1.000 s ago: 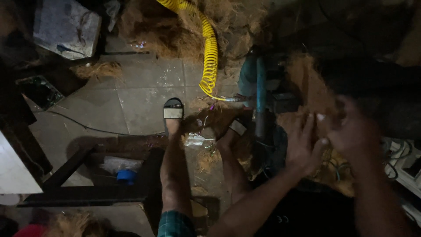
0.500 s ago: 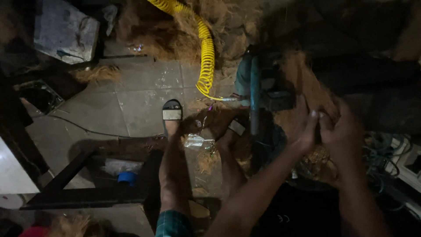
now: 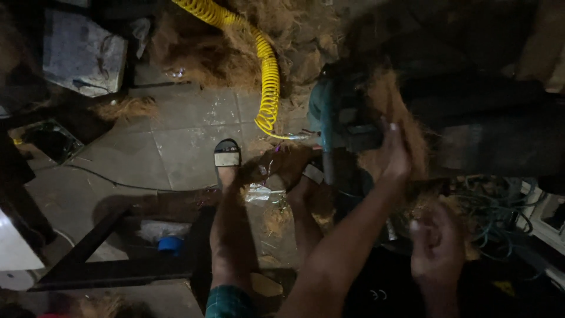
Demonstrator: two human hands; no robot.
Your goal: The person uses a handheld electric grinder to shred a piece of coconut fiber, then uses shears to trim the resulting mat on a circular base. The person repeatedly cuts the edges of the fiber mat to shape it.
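Note:
My left hand [image 3: 393, 154] reaches up to a clump of brown fibre [image 3: 389, 94] and grips it against a teal machine [image 3: 322, 115]. Lower and nearer to me, my right hand [image 3: 438, 247] is blurred, with its fingers curled; I cannot tell whether it holds any fibre. Loose fibre lies around and under both hands. My two legs stretch out to the left of the machine, with a sandal on the left foot [image 3: 227, 156] and another on the right foot [image 3: 312, 174].
A yellow coiled hose [image 3: 269, 76] runs from the top down to the machine. A heap of brown fibre [image 3: 200, 53] lies on the tiled floor behind. A black metal frame [image 3: 88, 259] and a blue-capped bottle [image 3: 170, 244] are at the lower left. Tangled cables [image 3: 488, 218] lie at the right.
Both hands were together at the fibre by the machine. Now my right hand has dropped back toward me, while my left hand stays up on the fibre.

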